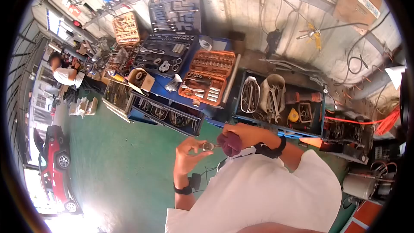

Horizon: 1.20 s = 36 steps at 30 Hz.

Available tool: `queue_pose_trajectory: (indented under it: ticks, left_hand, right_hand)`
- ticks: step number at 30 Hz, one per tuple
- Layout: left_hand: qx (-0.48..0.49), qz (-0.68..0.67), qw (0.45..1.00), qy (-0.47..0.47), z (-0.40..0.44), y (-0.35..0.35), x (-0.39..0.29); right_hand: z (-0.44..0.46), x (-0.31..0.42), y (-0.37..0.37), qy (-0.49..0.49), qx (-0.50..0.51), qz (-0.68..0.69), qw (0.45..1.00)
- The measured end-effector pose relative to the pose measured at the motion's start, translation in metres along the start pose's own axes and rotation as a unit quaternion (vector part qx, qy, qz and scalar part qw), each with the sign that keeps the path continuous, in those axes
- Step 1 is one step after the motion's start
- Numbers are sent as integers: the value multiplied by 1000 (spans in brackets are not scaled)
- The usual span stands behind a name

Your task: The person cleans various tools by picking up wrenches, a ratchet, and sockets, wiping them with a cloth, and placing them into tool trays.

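Observation:
My left hand (189,153) pinches the round silver head of a ratchet-like metal tool (208,146) between thumb and fingers. A short shaft runs from that head to the right, into a maroon cloth (229,144). My right hand (241,133) is closed around the cloth, which hides the rest of the tool. Both hands are in front of my white shirt, over the green floor. Beyond them, an orange socket case (230,72) lies open on the blue bench.
A drawer (189,125) of tools juts out below the bench. To the right, a tray (237,114) holds wrenches (274,101) and a yellow tape measure (293,115). A large black tool case (196,11) stands open behind. Far left are another person (69,75) and a red car (56,172).

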<state>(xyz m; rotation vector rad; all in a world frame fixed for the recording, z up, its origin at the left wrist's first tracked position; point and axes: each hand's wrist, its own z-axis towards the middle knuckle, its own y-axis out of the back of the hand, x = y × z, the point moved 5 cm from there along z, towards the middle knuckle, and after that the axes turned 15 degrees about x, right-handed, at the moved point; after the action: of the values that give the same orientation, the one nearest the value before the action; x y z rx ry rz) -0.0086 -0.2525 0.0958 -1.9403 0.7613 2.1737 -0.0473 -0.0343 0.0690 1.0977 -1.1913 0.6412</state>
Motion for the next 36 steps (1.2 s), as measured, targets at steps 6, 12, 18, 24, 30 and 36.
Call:
queue_pose_trajectory:
  ticks: [6, 12, 18, 24, 30, 36]
  left_hand:
    - [31, -130, 991, -18, 45, -5, -4]
    - [74, -71, 993, -55, 72, -28, -4]
    - [-7, -73, 997, 10, 70, -31, 8]
    - [-172, -84, 981, 34, 70, -18, 22]
    - [-215, -176, 960, 36, 72, -4, 12]
    - [-178, -146, 971, 63, 88, -33, 16]
  right_hand:
    - [-8, 2, 24, 7, -75, 25, 997]
    - [-8, 13, 38, 78, -106, 24, 991]
    - [0, -8, 42, 59, -82, 41, 994]
    - [2, 8, 48, 103, -44, -54, 992]
    - [-12, -23, 41, 80, 16, -93, 992]
    - [2, -15, 46, 103, -55, -58, 992]
